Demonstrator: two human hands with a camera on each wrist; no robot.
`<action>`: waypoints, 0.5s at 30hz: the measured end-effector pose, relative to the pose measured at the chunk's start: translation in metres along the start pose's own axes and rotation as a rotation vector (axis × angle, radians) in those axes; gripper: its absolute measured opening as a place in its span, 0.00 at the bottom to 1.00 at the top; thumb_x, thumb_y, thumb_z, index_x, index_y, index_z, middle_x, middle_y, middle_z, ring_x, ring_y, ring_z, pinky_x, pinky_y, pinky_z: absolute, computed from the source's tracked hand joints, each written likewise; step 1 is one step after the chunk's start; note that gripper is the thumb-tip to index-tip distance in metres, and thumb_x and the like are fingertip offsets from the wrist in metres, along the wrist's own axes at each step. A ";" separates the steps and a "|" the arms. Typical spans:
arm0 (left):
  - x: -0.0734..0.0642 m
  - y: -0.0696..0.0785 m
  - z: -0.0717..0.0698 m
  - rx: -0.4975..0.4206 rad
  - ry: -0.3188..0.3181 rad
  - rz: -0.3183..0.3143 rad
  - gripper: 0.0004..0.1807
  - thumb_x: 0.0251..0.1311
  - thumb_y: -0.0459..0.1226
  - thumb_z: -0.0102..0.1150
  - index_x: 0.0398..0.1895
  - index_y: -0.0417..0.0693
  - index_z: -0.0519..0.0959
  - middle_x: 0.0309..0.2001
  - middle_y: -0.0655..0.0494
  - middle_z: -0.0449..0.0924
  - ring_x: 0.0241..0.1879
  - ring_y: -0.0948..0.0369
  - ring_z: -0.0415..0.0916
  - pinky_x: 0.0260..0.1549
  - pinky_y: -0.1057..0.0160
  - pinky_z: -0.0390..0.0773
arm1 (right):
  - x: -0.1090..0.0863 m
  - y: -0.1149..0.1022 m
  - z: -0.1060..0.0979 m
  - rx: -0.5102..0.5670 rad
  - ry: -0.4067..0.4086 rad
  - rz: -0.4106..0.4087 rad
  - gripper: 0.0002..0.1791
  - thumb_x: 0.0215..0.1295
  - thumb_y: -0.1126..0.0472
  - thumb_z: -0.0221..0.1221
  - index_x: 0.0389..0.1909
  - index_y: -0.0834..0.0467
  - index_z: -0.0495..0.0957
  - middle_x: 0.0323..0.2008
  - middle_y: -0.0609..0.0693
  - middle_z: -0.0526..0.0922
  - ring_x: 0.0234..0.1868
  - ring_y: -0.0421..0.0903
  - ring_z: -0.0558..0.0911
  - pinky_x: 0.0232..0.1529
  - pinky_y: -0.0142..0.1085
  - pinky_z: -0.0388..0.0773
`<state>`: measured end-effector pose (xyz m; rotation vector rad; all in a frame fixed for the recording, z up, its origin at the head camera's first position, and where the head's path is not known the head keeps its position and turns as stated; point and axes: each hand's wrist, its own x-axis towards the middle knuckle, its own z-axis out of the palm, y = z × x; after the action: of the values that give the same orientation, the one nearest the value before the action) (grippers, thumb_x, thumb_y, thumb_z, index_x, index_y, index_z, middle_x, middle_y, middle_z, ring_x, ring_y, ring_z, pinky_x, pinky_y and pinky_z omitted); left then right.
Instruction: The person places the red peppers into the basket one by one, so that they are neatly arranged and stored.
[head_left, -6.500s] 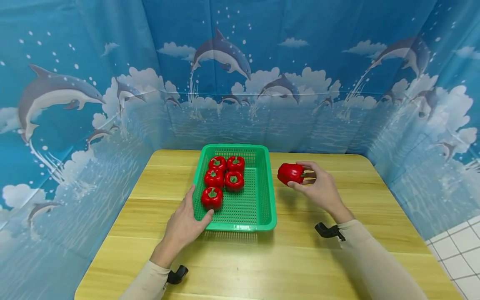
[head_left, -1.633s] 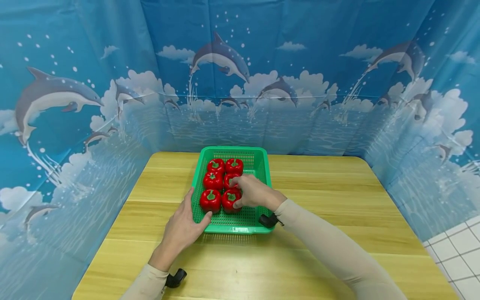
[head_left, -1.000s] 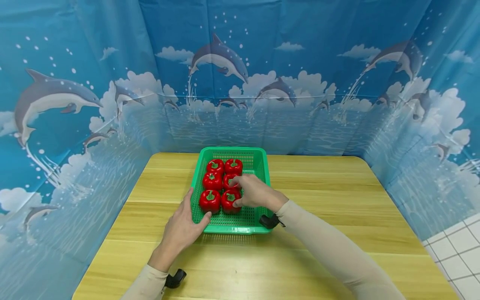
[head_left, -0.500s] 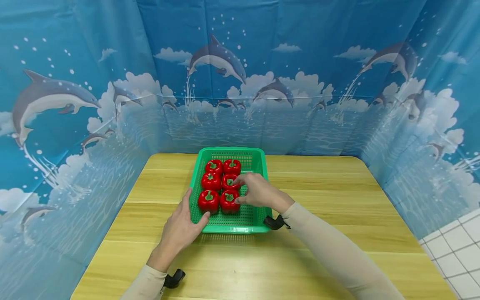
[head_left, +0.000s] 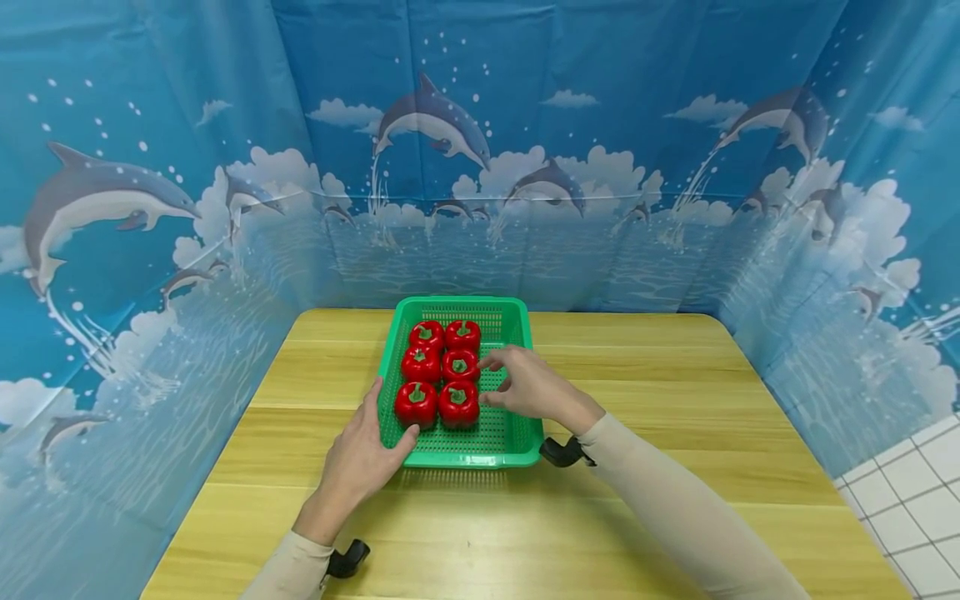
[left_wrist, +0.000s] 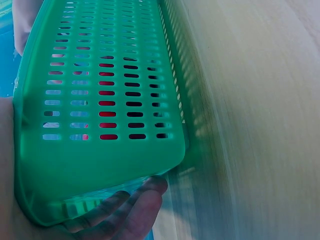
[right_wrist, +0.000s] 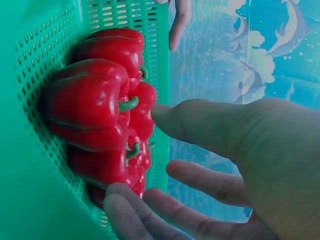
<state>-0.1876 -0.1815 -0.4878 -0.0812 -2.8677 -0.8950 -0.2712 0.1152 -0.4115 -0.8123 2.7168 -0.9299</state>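
Note:
A green plastic basket [head_left: 465, 460] holds several red bell peppers, stems up, in two columns against its left side. My left hand [head_left: 358, 462] holds the basket's near left corner, thumb over the rim; in the left wrist view its fingers curl beneath the basket wall [left_wrist: 100, 162]. Over the basket's right part, my right hand [head_left: 532, 385] has its fingers spread and holds nothing. Its fingertips are just right of the near right bell pepper [head_left: 458, 408]. The right wrist view shows a gap between thumb and fingers, with a bell pepper [right_wrist: 85, 102] beyond them.
The basket stands on a wooden table [head_left: 480, 533] near its far edge. A blue dolphin-print curtain [head_left: 480, 250] hangs behind and at both sides. White tiles [head_left: 911, 483] show at the lower right.
Since the earliest frame, my right hand has brought a bell pepper from right of the basket into the near right spot and let go. It has now drawn back rightward. My left hand stays put.

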 end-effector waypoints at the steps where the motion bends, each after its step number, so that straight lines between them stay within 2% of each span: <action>1: 0.000 0.000 0.000 -0.001 -0.001 -0.001 0.56 0.69 0.65 0.60 0.89 0.55 0.43 0.82 0.39 0.61 0.54 0.34 0.86 0.41 0.39 0.87 | -0.001 0.001 0.000 0.005 0.007 0.004 0.27 0.68 0.55 0.73 0.65 0.58 0.82 0.65 0.61 0.82 0.40 0.44 0.92 0.48 0.42 0.88; 9: -0.001 0.001 0.001 -0.004 -0.002 -0.003 0.56 0.69 0.64 0.60 0.89 0.55 0.43 0.83 0.39 0.61 0.56 0.33 0.85 0.43 0.37 0.87 | -0.011 0.005 0.002 0.024 0.071 -0.007 0.23 0.71 0.55 0.71 0.64 0.54 0.82 0.61 0.53 0.82 0.44 0.46 0.90 0.45 0.37 0.87; 15: -0.001 0.001 0.000 -0.004 -0.004 -0.008 0.56 0.69 0.65 0.59 0.89 0.56 0.43 0.83 0.39 0.61 0.54 0.34 0.86 0.41 0.38 0.87 | -0.021 0.010 0.004 0.059 0.102 -0.035 0.21 0.74 0.53 0.68 0.64 0.53 0.81 0.62 0.49 0.84 0.46 0.42 0.89 0.46 0.34 0.88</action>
<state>-0.1860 -0.1812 -0.4874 -0.0725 -2.8716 -0.9030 -0.2569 0.1310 -0.4208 -0.8254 2.7542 -1.0824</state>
